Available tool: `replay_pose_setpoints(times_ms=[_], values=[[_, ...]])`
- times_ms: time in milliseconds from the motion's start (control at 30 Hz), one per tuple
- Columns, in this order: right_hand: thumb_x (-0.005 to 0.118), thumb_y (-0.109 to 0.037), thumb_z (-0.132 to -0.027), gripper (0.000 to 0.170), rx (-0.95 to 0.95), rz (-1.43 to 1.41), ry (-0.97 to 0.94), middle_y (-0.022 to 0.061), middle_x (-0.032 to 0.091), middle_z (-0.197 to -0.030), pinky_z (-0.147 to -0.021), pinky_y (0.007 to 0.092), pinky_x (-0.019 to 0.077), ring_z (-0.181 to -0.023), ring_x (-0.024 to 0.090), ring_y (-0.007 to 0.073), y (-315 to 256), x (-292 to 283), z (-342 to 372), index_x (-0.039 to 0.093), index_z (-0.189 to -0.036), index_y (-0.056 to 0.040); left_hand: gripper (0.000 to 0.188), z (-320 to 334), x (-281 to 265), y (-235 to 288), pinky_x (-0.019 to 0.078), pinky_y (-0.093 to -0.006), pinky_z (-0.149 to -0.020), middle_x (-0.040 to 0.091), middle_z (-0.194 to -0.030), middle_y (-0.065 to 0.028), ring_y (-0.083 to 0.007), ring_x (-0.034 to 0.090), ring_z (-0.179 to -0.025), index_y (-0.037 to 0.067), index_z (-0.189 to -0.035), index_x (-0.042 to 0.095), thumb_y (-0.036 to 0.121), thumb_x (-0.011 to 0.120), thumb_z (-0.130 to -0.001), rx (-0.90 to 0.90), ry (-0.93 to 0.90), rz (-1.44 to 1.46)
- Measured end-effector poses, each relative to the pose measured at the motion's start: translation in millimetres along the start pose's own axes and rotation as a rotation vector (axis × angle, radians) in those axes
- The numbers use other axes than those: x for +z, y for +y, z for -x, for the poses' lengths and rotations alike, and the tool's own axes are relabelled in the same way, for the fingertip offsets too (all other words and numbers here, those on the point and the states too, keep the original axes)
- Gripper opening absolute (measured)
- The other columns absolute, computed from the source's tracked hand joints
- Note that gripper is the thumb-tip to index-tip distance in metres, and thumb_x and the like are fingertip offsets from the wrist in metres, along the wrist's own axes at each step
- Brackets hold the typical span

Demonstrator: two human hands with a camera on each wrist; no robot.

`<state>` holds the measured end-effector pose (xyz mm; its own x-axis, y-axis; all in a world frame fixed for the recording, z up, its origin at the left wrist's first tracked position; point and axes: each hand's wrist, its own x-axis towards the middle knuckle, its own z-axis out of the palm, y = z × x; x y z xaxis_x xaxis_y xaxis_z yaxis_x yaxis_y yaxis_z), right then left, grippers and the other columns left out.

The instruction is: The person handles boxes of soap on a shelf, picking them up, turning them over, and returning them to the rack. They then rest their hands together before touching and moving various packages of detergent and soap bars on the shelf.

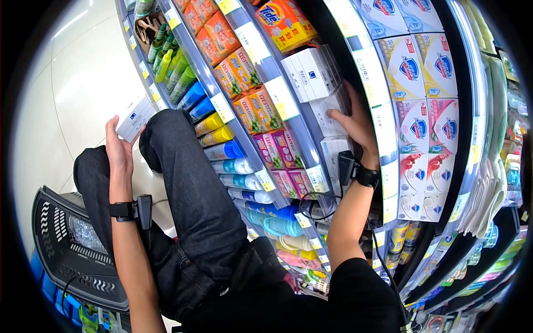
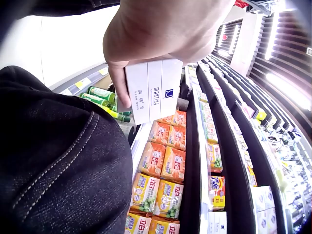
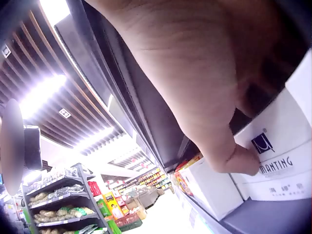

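We have a white box in each hand, one by the knees, one on the shelf.
Our left hand (image 1: 118,149) grasps the held box (image 1: 135,119), its contents hidden, between thumb and fingers; our right hand (image 1: 360,125) grips the shelved box (image 1: 323,120), thumb bent on its front, among more white boxes (image 1: 308,73). Beyond, we see the shelving tiers (image 1: 311,158) holding bottles (image 1: 180,86), orange packs (image 1: 222,34), a Tide pack (image 1: 286,23) and, farther over, Safeguard cartons (image 1: 406,67).
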<state>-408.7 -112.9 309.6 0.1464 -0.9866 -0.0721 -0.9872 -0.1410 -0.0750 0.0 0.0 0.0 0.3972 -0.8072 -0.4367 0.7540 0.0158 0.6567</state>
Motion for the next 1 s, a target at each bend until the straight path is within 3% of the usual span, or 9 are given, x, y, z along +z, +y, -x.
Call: replay_pose_setpoints(times_ms=[267,367,667,867,1000], values=[[0.071,-0.042,-0.076,0.092,0.073,0.018,0.011,0.0264,0.042,-0.147,-0.112,0.0410,0.0360,-0.136,0.044,0.0370,-9,1,1,0.032,-0.152,-0.0081,0.057,-2,-2,5,0.0543,-0.0421,-0.099,0.050,-0.135,-0.0218,-0.0326,0.053,-0.125,-0.003,-0.134,0.042,0.040,0.053,-0.097,0.014,-0.005,-0.008],[0.071,-0.047,-0.072,0.097,0.091,-0.013,0.003,0.0245,0.042,-0.150,-0.114,0.0365,0.0333,-0.140,0.042,0.0344,-11,0,1,0.035,-0.151,-0.0022,0.058,-4,-3,4,0.0546,-0.0420,-0.098,0.051,-0.134,-0.0219,-0.0327,0.054,-0.124,-0.004,-0.133,0.042,0.040,0.053,-0.097,0.002,-0.011,0.004],[0.072,-0.045,-0.075,0.088,-0.004,0.025,0.087,0.0231,0.049,-0.144,-0.111,0.0367,0.0380,-0.132,0.051,0.0336,-12,1,8,0.041,-0.148,-0.0060,0.056,-1,2,5,0.0518,-0.0452,-0.103,0.052,-0.136,-0.0250,-0.0342,0.056,-0.124,-0.005,-0.135,0.041,0.038,0.049,-0.099,-0.021,0.008,0.006],[0.072,-0.049,-0.079,0.090,0.014,0.086,0.067,0.0238,0.049,-0.144,-0.112,0.0367,0.0354,-0.133,0.049,0.0351,-13,-1,12,0.039,-0.148,-0.0017,0.055,2,4,4,0.0519,-0.0448,-0.103,0.053,-0.135,-0.0247,-0.0340,0.056,-0.124,-0.004,-0.134,0.042,0.038,0.048,-0.099,-0.015,0.027,-0.017],[0.076,-0.041,-0.081,0.092,0.094,0.055,0.227,0.0251,0.045,-0.147,-0.113,0.0364,0.0342,-0.137,0.044,0.0344,-40,3,36,0.032,-0.152,-0.0022,0.052,-1,1,3,0.0515,-0.0459,-0.103,0.053,-0.135,-0.0224,-0.0333,0.057,-0.123,-0.002,-0.133,0.044,0.037,0.048,-0.099,-0.018,-0.016,0.027]])
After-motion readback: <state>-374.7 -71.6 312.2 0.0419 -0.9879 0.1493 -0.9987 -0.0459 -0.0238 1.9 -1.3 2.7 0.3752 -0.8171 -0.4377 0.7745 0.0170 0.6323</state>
